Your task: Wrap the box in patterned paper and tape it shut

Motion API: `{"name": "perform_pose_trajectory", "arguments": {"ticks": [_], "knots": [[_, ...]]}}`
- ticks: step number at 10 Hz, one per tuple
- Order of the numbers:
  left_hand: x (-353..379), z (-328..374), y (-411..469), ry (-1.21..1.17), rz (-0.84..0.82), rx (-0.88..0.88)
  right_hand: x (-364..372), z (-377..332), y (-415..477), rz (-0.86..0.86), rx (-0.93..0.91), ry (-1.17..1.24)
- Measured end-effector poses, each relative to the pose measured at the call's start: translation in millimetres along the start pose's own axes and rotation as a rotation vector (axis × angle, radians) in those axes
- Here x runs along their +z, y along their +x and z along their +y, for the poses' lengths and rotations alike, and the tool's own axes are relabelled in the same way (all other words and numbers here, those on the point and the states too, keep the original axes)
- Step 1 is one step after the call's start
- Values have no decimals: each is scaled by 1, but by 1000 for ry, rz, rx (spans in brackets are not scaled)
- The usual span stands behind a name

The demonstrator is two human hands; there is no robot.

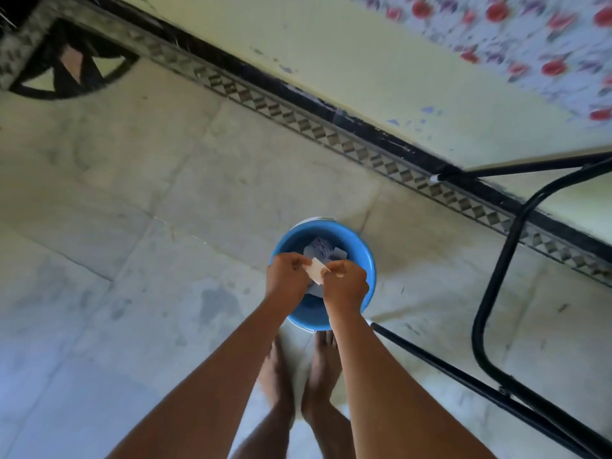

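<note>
A pale tiled floor (165,193) with a diamond-patterned border fills the frame, and at its centre stands a round blue plastic bucket (371,260). A person stands barefoot just behind it with both arms stretched out over its mouth.

Directly above the bucket, the left hand (286,276) and right hand (346,286) come together on a small tan strip (318,273). Each pinches one end between thumb and curled fingers. Whether it is tape or a paper offcut cannot be told. Holding it over the open rim suggests that it is waste, or that anything pulled off it is meant to fall inside. Crumpled white and patterned paper scraps (319,248) already lie inside the bucket.

To the bucket's right rises the black tubular frame of a folding table (490,293). Further up and to the right of the bucket, a sheet of floral paper with red blooms on white (530,44) appears to lie spread on the table, though it is blurred. The box is not in view, so how far the wrapping has got cannot be judged. This looks like tidying up, or preparing tape, beside the work area.
</note>
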State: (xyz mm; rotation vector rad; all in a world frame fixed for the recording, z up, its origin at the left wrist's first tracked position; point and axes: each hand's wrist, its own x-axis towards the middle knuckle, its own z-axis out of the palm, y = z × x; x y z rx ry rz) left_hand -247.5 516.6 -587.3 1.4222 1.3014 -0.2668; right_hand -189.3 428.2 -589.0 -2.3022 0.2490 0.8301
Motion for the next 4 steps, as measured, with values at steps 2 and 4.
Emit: {"name": "perform_pose_trajectory", "arguments": {"ticks": [2,4], "knots": [[27,-29,43,120,-10,68,35,27,48,-88,-56,-187],[12,-20,14,7,89,113,16,31,22,-47,7,-76]]}}
